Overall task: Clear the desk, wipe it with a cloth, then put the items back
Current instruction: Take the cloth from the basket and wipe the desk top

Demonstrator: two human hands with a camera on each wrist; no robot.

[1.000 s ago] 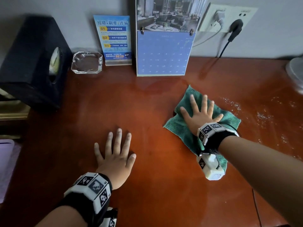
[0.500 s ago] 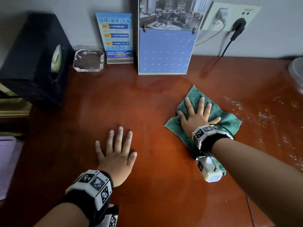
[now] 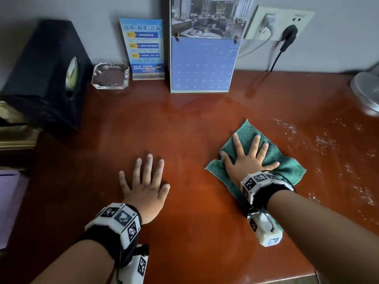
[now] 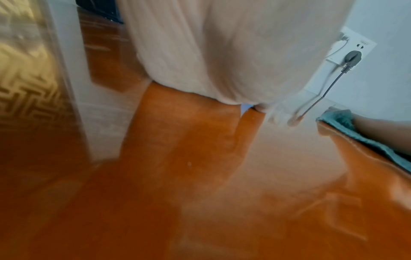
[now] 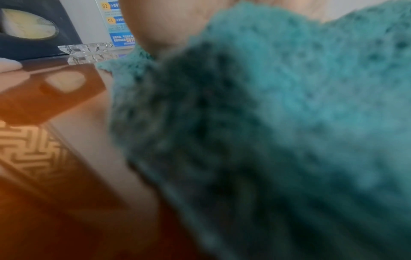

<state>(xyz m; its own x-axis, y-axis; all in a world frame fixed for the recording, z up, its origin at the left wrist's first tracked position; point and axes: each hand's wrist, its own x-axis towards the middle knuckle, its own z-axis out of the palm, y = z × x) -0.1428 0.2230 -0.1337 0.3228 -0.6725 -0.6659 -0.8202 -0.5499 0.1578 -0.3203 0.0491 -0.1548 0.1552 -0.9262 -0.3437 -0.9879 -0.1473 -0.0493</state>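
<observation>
On the desk (image 3: 184, 124), in the head view, the right hand (image 3: 249, 160) presses flat on the green cloth (image 3: 287, 167) with its fingers spread wide. The left hand (image 3: 144, 181) lies flat and spread on bare wood, holding nothing. The calendar (image 3: 203, 64), card (image 3: 145, 50), ashtray (image 3: 110, 75) and tissue box (image 3: 45, 74) stand along the back wall. White specks (image 3: 328, 144) lie to the right of the cloth. Wiping appears part done; the speckled area and the return of the items likely remain.

In the left wrist view, the cloth edge appears at the right. The right wrist view is mostly filled by blurred cloth.

Compared with one second ago, the cloth and right hand lie slightly nearer the front edge.
</observation>
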